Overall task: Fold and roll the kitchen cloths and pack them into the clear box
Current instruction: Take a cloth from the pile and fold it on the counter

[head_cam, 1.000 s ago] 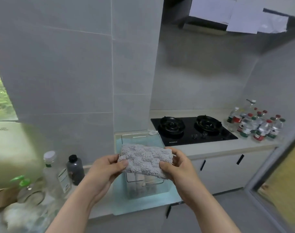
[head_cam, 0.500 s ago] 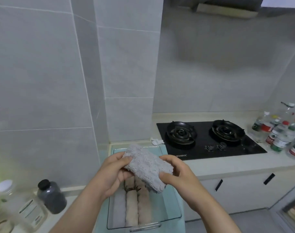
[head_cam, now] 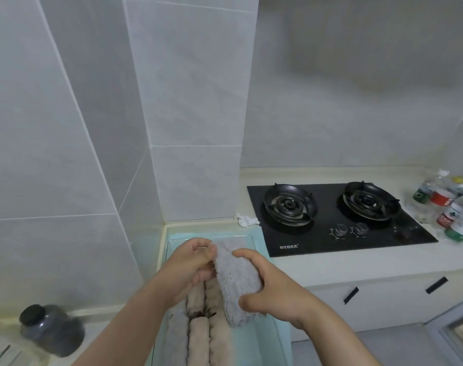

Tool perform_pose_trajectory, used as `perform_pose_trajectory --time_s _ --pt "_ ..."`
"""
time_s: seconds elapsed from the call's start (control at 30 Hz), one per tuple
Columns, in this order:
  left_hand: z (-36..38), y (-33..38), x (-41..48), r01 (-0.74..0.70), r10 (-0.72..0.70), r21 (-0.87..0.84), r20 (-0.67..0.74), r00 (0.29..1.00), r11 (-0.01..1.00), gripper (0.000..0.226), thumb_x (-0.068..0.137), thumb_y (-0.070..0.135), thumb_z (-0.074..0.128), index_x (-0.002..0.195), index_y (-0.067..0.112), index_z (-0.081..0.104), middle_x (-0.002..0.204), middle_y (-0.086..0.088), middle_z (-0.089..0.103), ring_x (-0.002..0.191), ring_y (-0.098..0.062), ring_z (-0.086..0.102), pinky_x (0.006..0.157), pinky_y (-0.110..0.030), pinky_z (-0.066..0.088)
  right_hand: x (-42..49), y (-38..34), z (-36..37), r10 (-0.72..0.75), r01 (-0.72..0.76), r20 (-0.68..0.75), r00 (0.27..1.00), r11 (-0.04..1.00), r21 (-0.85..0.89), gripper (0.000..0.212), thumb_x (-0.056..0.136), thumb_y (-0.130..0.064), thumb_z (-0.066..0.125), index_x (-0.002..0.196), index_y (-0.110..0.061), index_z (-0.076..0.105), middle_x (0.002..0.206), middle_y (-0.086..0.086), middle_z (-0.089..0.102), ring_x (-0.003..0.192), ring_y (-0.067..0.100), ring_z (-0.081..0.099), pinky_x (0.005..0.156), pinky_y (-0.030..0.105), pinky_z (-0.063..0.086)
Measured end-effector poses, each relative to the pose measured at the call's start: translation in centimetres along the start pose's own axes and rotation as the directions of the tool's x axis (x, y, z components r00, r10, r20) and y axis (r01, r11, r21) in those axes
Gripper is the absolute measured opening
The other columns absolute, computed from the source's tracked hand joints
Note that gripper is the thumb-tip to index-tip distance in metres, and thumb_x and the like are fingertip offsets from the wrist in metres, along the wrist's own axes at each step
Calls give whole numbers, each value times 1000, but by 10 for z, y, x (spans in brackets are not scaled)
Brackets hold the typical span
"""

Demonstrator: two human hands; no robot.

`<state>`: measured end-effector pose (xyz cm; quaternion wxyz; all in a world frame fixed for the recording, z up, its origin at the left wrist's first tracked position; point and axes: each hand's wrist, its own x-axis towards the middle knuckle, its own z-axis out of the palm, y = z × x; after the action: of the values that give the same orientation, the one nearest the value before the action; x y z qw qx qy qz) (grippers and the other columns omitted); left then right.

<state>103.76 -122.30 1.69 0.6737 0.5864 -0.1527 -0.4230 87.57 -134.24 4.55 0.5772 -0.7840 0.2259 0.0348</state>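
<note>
Gas hob (head_cam: 338, 223): white brand mark printed on the front left edge of the black glass, characters too small to read. Bottles (head_cam: 442, 197): red and green labels, print illegible.

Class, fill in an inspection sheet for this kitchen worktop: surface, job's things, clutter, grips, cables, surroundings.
Surface: pale countertop with a built-in black hob.
Job's things: folded grey cloth held over the clear box; rolled cloths lie in rows inside.
Clutter: dark jar at left; white crumpled scrap beside the hob; water bottles at far right.
Grips: left hand pinches the cloth's far end; right hand holds its near side.
Cables: nothing seen.
Surroundings: grey tiled wall; white cabinets below.
</note>
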Motion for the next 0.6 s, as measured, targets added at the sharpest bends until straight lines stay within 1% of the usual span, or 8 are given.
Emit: perform_pose_trajectory --time_s 0.07,0.1,0.17,0.23,0.3,0.37,0.47,0.6 --pt "-13 -10 5 7 1 162 -48 999 987 16 97 21 55 99 7 61 96 -7 65 89 -20 66 70 -29 56 5 13 6 72 -78 -42 997 985 -152 73 72 -15 66 130 -49 39 115 -7 52 82 6 61 66 22 53" --pt "-23 -17 6 -42 71 322 -80 994 946 14 97 23 55 94 11 63 91 -3 63 85 -16 62 71 -27 54 6 22 11 109 -121 -58 992 953 -276 74 72 -19 65 133 -48 34 117 -8 46 90 9 60 71 23 54" --pt "-46 -36 4 -199 276 641 -21 961 742 19 97 25 54 80 19 62 78 1 61 74 -11 57 71 -29 48 8 41 25 164 -181 -79 983 854 -488 74 76 -26 63 137 -45 25 116 -5 37 96 17 58 73 27 50" --pt "-65 -58 2 -278 337 808 105 936 519 26 95 34 51 76 20 62 74 3 60 71 -11 56 71 -35 47 10 59 43 202 -215 -94 975 748 -628 76 81 -27 62 141 -42 19 117 0 34 98 25 56 73 30 45" --pt "-81 -78 3 -347 353 873 222 909 344 39 91 44 43 78 16 66 75 3 61 73 -14 57 71 -38 49 13 76 62 242 -242 -104 965 660 -711 79 83 -23 61 145 -40 14 122 7 33 101 31 56 74 34 45" --pt "-90 -91 4 -432 393 871 322 861 233 42 90 42 40 77 12 67 73 2 61 69 -16 56 66 -40 49 19 91 77 288 -268 -107 952 608 -747 80 84 -16 60 146 -35 14 126 12 32 102 34 55 75 35 44" --pt "-92 -95 3 -473 442 860 355 824 191 39 92 37 40 76 12 67 73 2 61 68 -17 55 65 -39 47 27 104 91 388 -322 -107 916 548 -772 74 85 -11 59 146 -25 18 128 16 29 105 36 54 78 39 45" --pt "-93 -99 7 -501 481 849 372 794 171 38 93 35 40 74 13 65 69 9 50 64 -14 46 63 -32 38 38 113 104 492 -404 -156 857 451 -796 74 86 -3 57 147 -20 18 133 17 26 112 34 49 88 39 47"
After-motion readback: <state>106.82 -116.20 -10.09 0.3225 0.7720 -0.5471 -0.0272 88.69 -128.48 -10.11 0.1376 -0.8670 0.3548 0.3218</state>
